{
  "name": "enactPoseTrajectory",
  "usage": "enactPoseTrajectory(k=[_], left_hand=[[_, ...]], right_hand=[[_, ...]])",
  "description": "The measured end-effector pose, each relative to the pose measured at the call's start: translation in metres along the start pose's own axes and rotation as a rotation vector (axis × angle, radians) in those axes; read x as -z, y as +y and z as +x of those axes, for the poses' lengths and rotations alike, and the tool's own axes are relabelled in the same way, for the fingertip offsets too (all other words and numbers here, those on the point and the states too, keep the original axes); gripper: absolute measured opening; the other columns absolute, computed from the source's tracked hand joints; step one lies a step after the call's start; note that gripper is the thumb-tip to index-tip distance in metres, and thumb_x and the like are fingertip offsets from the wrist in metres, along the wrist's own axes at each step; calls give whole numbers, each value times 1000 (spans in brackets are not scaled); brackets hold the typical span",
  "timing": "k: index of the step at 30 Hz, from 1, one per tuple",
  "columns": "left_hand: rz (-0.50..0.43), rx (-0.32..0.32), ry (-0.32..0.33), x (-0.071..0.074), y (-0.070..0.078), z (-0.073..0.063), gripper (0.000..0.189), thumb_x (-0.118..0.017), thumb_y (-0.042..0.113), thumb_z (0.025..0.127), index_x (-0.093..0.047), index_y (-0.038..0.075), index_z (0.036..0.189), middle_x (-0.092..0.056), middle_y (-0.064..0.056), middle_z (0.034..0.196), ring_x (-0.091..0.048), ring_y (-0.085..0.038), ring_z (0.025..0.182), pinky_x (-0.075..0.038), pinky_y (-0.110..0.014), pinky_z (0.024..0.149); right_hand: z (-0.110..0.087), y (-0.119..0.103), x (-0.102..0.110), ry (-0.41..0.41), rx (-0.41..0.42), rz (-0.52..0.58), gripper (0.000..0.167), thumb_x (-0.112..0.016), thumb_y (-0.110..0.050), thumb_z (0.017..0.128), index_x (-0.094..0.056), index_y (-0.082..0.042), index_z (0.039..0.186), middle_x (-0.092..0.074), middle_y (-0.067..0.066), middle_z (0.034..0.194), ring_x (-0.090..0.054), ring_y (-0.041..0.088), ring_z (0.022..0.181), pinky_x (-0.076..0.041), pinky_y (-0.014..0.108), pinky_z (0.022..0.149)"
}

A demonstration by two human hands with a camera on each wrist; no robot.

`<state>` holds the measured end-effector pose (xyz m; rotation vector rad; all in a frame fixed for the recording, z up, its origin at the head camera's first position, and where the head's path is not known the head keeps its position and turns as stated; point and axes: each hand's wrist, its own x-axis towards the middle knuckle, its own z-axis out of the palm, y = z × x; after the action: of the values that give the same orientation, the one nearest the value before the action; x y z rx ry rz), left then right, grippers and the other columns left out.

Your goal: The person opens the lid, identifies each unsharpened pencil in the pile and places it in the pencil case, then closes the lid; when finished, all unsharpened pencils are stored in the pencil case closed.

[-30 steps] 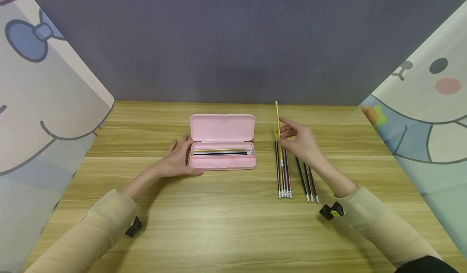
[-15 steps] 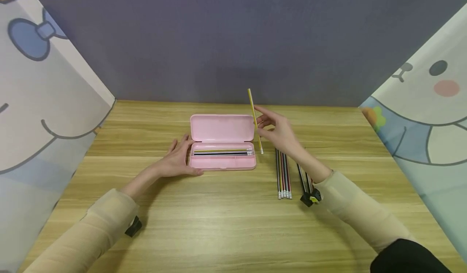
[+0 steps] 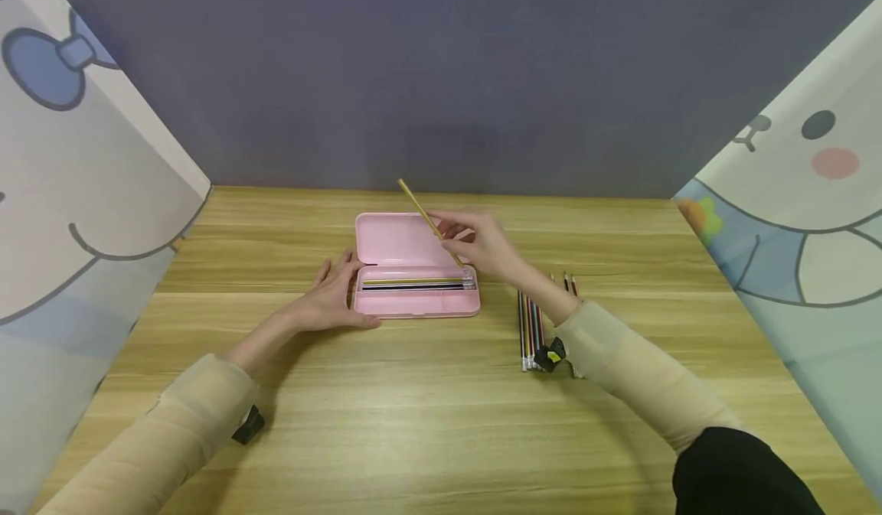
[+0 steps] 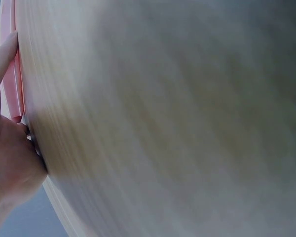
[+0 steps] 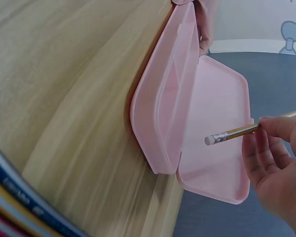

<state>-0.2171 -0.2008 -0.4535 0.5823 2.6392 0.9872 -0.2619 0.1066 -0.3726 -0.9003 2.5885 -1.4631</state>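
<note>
My right hand (image 3: 478,246) pinches a yellow pencil (image 3: 422,213) between thumb and fingertips, above the right end of a pink pencil case (image 3: 416,314). The pencil is tilted, its eraser end low over the case; in the right wrist view its white eraser (image 5: 209,140) points towards the case. The case lies with its lid (image 3: 389,236) raised. Several pencils (image 3: 406,284) lie in its long rear compartment. My left hand (image 3: 327,301) rests against the case's left end, fingers spread, with the thumb (image 4: 4,57) along the front edge.
Right of the case, a row of several pencils (image 3: 525,339) lies on the wooden table (image 3: 386,415). A few more pencils (image 3: 570,284) lie beside them, partly hidden by my right forearm. A grey panel (image 3: 441,79) stands behind the table, with cartoon-printed panels at both sides.
My right hand has carried the yellow pencil left from the loose pencils to over the case, and the pencil has tilted further left. My left hand has stayed at the case.
</note>
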Motion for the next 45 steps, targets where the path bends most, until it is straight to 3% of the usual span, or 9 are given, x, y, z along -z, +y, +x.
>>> enactPoseTrajectory(k=[7,15,25,36,45], left_hand=[[-8,-2,-2,-4,-1,-1,102,-90,47,74,-31,12,150,-19,-26,170,3,-44,161,10,-63,128],[-10,-2,2,-2,-2,-3,101,-89,47,74,-32,13,150,-18,-26,170,3,-43,162,9,-63,128],[-3,-10,2,-2,-3,-2,100,-89,48,74,-33,13,149,-20,-27,169,2,-44,161,9,-64,128],[-15,-1,-4,-1,-3,-5,99,-89,47,75,-33,14,149,-20,-26,170,3,-44,161,10,-64,127],[-21,-7,-8,-1,-2,-4,103,-89,45,75,-29,13,153,-13,-26,171,5,-44,161,11,-65,127]], right_hand=[[5,5,-10,-83,45,-41,49,-67,9,92,-64,-5,139,-74,19,109,-71,29,99,-62,35,86],[10,8,-17,-156,113,-83,44,-67,12,90,-67,0,133,-76,21,110,-73,30,97,-64,35,83],[10,14,-29,-221,167,-280,43,-69,10,91,-71,-8,130,-76,12,118,-73,23,100,-61,26,88],[10,14,-36,-255,168,-470,39,-71,1,93,-74,-16,128,-77,4,122,-74,18,104,-61,28,91],[6,16,-40,-269,125,-566,39,-74,-1,92,-73,-16,128,-80,1,110,-76,14,98,-61,32,90]])
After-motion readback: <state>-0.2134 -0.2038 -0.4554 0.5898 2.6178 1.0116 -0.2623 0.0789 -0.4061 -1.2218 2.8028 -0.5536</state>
